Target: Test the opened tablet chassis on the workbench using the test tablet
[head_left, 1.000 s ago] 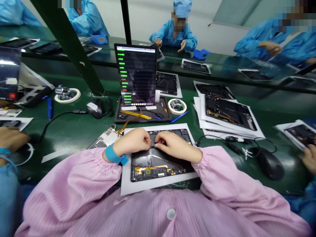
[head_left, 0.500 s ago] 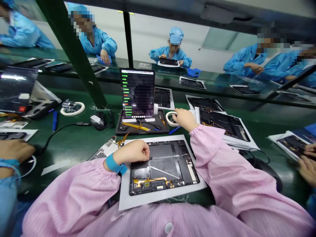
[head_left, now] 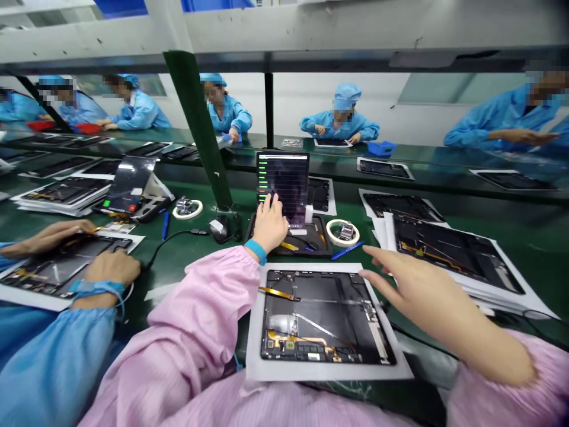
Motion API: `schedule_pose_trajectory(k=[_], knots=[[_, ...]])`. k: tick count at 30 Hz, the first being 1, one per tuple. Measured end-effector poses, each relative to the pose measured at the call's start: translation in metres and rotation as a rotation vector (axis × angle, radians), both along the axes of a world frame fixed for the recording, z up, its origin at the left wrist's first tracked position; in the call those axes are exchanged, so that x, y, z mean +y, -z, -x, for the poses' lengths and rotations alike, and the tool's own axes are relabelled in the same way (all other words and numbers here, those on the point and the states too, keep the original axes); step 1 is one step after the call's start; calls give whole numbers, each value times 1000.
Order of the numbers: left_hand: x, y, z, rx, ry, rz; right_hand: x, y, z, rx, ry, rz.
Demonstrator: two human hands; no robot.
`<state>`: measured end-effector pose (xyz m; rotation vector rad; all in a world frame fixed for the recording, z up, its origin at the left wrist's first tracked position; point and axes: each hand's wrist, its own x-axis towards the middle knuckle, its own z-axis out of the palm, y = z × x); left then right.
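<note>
A: What's nearest?
B: A black rectangular tablet shell (head_left: 329,320), lying flat on a white paper sheet (head_left: 255,362). The paper shows as a margin all round, thinnest along the far edge.
A: Anything crossing an edge?
B: A narrow gold ribbon cable (head_left: 281,293), over the shell's left edge, out to the pink striped sleeve (head_left: 217,296).
A: And the right hand (head_left: 400,279)?
B: Beyond the paper's far right corner in view; thumb and forefinger stretched well apart, nothing seen between them. A slim blue pen (head_left: 349,249) lies just beside its fingertip.
A: Room past the paper?
B: Only a narrow green strip before the black shallow tray (head_left: 326,248). Right of that, near the pen, sits a white ring-shaped roll (head_left: 329,233).
A: The left hand (head_left: 269,225)?
B: Farthest out, before the upright dark screen (head_left: 293,184), fingers extended, slightly spread, gripping nothing visible. Whether they touch it, I can't tell.
</note>
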<state>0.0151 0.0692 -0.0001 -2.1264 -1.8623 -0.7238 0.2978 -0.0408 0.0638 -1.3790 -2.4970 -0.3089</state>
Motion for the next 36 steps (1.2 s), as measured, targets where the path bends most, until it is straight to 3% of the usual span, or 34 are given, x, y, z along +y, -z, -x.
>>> schedule_pose_trajectory(k=[4, 6, 8, 10, 12, 15, 18, 25, 30, 36], knots=[[-21, -13, -17, 52, -24, 56, -28, 1, -42, 69, 113, -17], [-45, -25, -38, 85, 19, 167, -36, 10, -58, 47, 164, 86], [-69, -31, -64, 126, 168, 340, -40, 25, -66, -10, 175, 270], [-86, -25, -88, 161, 303, 443, -42, 45, -68, -46, 171, 426], [-93, -9, -107, 185, 357, 448, -43, 63, -68, -21, 178, 490], [-88, 20, -121, 200, 342, 387, -47, 80, -69, 133, 177, 525], [-79, 37, -121, 206, 350, 360, -55, 84, -73, 341, 154, 546], [-73, 38, -121, 285, 434, 276, -62, 85, -75, 624, 176, 713], [-72, 42, -124, 312, 531, 285, -59, 94, -71, 671, 172, 636], [-79, 46, -127, 259, 606, 314, -61, 97, -72, 593, 56, 515]])
